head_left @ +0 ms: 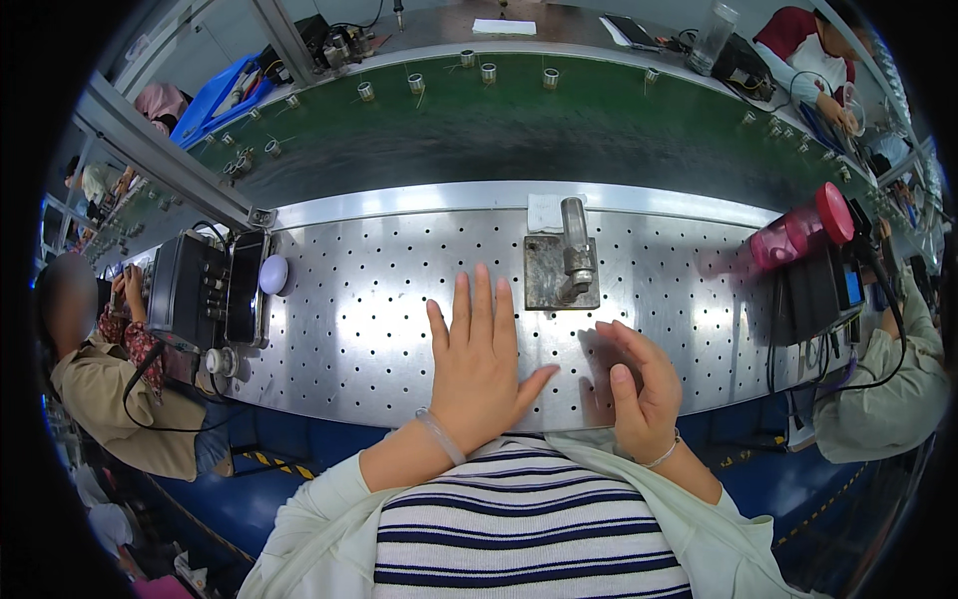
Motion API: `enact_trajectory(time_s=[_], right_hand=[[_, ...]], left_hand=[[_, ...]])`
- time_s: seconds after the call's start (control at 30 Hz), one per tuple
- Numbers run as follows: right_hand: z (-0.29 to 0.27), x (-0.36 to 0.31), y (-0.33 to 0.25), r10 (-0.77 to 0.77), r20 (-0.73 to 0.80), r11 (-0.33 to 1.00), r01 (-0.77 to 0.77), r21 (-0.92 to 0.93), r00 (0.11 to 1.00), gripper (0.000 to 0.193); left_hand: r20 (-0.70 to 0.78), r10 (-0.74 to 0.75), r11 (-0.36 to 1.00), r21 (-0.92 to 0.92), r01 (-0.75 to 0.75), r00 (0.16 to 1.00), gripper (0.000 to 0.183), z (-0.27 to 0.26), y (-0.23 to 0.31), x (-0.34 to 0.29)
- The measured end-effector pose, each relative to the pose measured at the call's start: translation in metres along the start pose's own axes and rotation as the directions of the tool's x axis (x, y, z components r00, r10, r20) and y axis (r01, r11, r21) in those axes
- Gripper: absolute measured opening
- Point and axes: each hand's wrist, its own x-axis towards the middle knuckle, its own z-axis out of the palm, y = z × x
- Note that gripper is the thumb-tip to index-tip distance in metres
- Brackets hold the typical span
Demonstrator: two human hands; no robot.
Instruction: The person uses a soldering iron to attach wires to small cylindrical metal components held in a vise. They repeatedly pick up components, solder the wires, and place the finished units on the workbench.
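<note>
My left hand [475, 364] is spread palm down over the perforated metal worktable [359, 299], its fingers straight and holding nothing. To its right, my right hand [647, 394] is turned partly sideways above the table's near edge. Its fingers are loosely bent, with the thumb apart from them and nothing visible between. Just beyond both hands stands a small metal fixture, a square worn base plate [542, 284] carrying a rounded metal post [574, 235]. Neither hand touches the fixture. A white paper piece [544, 213] lies behind it.
A green conveyor belt [499, 140] beyond the table carries several small metal cylinders [488, 73] with thin wires. At left are a black box [184, 290] and a purple round object [273, 274]; at right, a pink jar [801, 230] on a black device [813, 304]. Co-workers sit on both sides.
</note>
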Motion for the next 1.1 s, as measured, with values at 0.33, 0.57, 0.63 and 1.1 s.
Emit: enact_trajectory(time_s=[0.33,0.57,0.63,1.1], right_hand=[[-0.021,-0.012,0.002,-0.06,-0.013,0.966,0.055,-0.254,0.998,0.035],[-0.018,-0.006,0.0,-0.12,0.06,0.942,0.133,-0.307,0.991,0.038],[-0.02,-0.01,0.004,-0.109,0.043,0.946,0.117,-0.303,0.993,0.039],[-0.014,0.0,0.001,-0.164,0.088,0.896,0.186,-0.404,0.982,0.047]], left_hand=[[0.003,0.054,0.987,-0.15,-0.053,0.999,0.078,-0.013,-0.067,0.02],[0.216,0.429,0.875,-0.339,-0.345,0.877,0.054,-0.044,-0.091,-0.013],[0.13,0.27,0.851,-0.496,-0.173,0.954,0.056,-0.068,-0.096,-0.027],[0.112,0.312,0.95,-0.003,-0.314,0.943,0.09,-0.024,-0.072,0.044]])
